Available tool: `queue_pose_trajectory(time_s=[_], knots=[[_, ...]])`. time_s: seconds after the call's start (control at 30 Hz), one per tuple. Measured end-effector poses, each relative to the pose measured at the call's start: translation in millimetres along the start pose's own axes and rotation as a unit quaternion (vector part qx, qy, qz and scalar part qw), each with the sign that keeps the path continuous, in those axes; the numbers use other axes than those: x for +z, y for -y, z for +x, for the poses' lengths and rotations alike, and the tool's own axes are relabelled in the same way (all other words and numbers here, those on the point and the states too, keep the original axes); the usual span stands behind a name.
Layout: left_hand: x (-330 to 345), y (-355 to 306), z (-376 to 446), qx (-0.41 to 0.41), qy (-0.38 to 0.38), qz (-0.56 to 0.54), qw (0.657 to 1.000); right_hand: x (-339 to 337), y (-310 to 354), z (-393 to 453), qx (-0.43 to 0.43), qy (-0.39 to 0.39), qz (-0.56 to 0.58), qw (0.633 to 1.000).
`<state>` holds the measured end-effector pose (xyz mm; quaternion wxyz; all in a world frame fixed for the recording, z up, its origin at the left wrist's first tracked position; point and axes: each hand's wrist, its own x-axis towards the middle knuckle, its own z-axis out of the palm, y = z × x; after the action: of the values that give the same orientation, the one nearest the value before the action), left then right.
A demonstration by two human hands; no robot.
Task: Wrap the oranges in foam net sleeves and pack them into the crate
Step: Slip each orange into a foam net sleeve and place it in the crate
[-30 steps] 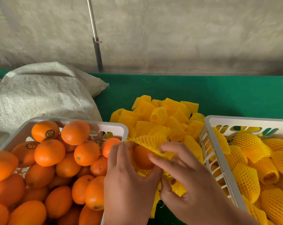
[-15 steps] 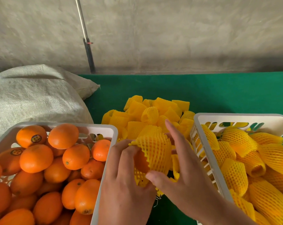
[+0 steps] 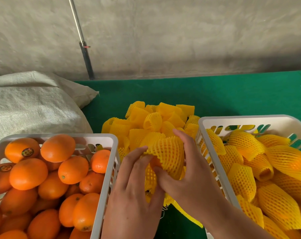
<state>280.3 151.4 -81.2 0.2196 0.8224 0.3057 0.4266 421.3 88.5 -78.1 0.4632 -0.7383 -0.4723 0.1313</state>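
Note:
Between the two crates, both my hands hold one orange [image 3: 155, 162] that is nearly covered by a yellow foam net sleeve [image 3: 168, 156]. My left hand [image 3: 134, 192] grips the sleeve's left edge with its fingertips. My right hand [image 3: 186, 171] wraps round the sleeved orange from the right, thumb underneath. A white crate [image 3: 103, 185] on the left is full of bare oranges [image 3: 28, 173]. The white crate [image 3: 213, 159] on the right holds several wrapped oranges [image 3: 244, 144].
A heap of empty yellow foam sleeves [image 3: 151, 121] lies on the green table cover [image 3: 224, 94] behind my hands. A grey woven sack [image 3: 30, 104] sits at the back left. A metal pole [image 3: 82, 42] leans on the concrete wall.
The sleeve has been pulled further over the orange, so only a sliver of fruit shows. My right hand has closed round it from the right.

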Motion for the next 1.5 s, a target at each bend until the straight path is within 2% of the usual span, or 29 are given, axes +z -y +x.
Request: queue_pose_trajectory(time_s=[0.17, 0.2, 0.27, 0.33, 0.37, 0.4, 0.43, 0.47, 0.5, 0.67, 0.73, 0.8, 0.9, 0.97, 1.13, 1.3, 1.4, 1.5], knots=[[-3, 0, 0, -0.026, -0.001, -0.080, 0.996, -2, -3, 2, 0.018, -0.024, -0.025, 0.999], [-5, 0, 0, -0.044, -0.006, -0.109, 0.993, -2, -3, 2, 0.015, -0.020, -0.029, 0.999], [-7, 0, 3, -0.130, -0.016, -0.187, 0.974, -3, -2, 2, 0.000, 0.001, -0.029, 1.000], [-8, 2, 8, -0.266, -0.011, -0.278, 0.923, -3, 0, 2, -0.028, 0.035, -0.031, 0.999], [-8, 3, 11, -0.347, 0.014, -0.342, 0.873, -3, 1, 2, -0.043, 0.055, -0.033, 0.997], [-8, 4, 14, -0.416, 0.053, -0.415, 0.808, -4, 1, 1, -0.056, 0.075, -0.034, 0.995], [-9, 5, 16, -0.458, 0.093, -0.471, 0.748, -4, 1, 1, -0.066, 0.091, -0.034, 0.993], [-9, 6, 17, -0.472, 0.123, -0.501, 0.715, -4, 1, 0, -0.074, 0.104, -0.033, 0.991], [-11, 7, 17, -0.470, 0.139, -0.511, 0.707, -4, 0, 0, -0.081, 0.111, -0.032, 0.990], [-14, 8, 19, -0.415, 0.111, -0.483, 0.763, 1, 0, 2, -0.086, 0.122, -0.001, 0.989], [-16, 8, 18, -0.388, 0.077, -0.444, 0.804, 4, 0, 1, -0.063, 0.139, 0.015, 0.988], [-17, 9, 16, -0.355, 0.046, -0.370, 0.857, 3, -3, 1, -0.029, 0.168, 0.047, 0.984], [-18, 9, 12, -0.284, 0.064, -0.186, 0.938, -4, -3, 2, 0.053, 0.219, 0.138, 0.964], [-17, 5, 10, -0.239, 0.073, -0.110, 0.962, -8, -1, 3, 0.094, 0.226, 0.176, 0.953], [-8, -5, 7, -0.170, 0.113, -0.049, 0.978, -3, -7, 5, 0.090, 0.189, 0.189, 0.959], [2, 10, 3, -0.189, 0.127, -0.007, 0.974, -1, -9, 7, 0.103, 0.161, 0.197, 0.962], [8, 21, 0, -0.194, 0.159, 0.018, 0.968, -9, -8, 9, 0.094, 0.076, 0.153, 0.981], [7, 32, -4, -0.153, 0.184, 0.061, 0.969, -29, -7, 17, 0.090, -0.023, 0.176, 0.980]])
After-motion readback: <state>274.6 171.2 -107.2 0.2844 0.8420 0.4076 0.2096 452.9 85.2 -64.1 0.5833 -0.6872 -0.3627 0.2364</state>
